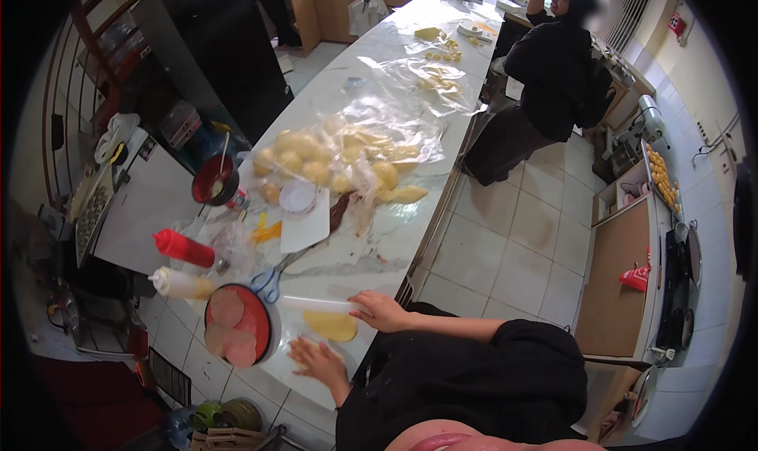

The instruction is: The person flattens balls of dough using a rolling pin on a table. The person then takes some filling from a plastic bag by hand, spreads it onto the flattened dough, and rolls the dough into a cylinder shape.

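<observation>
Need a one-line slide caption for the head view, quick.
Right hand on a white rolling pin over yellow dough, left hand beside it, near a red plate of meat slices.

Just left of the left hand (320,362), past a red plate, two squeeze bottles lie on their sides at the surface's (379,238) edge — a white one (180,284) nearest, a red one (184,248) beyond it. Farther up from the right hand (380,310), a small round clear tub (298,198) with a pale lid sits on the surface. Beyond it a clear plastic sheet (395,112) covers pale dough balls. Far up, white plastic bags (367,11) hang at the cabinets. Far right of the right hand, a small red packet (636,277) lies on a brown counter, and a red sign (677,23) hangs on the wall.
</observation>
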Tool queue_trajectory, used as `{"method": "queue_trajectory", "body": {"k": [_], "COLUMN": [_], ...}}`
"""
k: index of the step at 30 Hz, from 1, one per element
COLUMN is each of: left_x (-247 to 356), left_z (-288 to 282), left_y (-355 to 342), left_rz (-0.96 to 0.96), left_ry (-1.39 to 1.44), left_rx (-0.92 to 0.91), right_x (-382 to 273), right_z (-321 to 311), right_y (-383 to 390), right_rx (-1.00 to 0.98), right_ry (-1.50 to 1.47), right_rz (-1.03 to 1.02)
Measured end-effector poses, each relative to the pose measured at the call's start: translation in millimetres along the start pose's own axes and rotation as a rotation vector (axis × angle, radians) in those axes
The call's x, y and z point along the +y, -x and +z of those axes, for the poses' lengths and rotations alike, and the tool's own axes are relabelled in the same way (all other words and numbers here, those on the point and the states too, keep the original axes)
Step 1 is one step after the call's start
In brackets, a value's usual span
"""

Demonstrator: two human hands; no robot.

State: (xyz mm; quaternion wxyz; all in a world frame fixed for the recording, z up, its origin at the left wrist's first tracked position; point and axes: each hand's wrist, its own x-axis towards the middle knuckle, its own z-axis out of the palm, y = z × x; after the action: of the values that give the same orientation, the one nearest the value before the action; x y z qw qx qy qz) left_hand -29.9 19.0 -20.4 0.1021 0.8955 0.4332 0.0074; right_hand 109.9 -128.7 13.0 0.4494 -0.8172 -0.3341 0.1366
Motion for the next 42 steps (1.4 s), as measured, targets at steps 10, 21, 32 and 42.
{"method": "queue_trajectory", "body": {"k": [10, 21, 32, 42], "left_x": [-6, -18, -16, -59], "left_z": [2, 27, 13, -28], "left_y": [1, 3, 56, 84], "left_rz": [0.072, 0.012, 0.012, -0.061], "left_ry": [0.000, 0.012, 0.574, 0.586], "left_rx": [0.025, 0.197, 0.572, 0.715], "right_x": [-27, -9, 106, -11], "right_z": [20, -16, -112, -31], "right_y": [50, 113, 226, 42], "right_rx": [0.010, 0.068, 0.138, -0.114], "right_ry": [0.085, -0.038, 0.008, 0.324], "right_rz": [-0.055, -0.103, 0.140, -0.724]}}
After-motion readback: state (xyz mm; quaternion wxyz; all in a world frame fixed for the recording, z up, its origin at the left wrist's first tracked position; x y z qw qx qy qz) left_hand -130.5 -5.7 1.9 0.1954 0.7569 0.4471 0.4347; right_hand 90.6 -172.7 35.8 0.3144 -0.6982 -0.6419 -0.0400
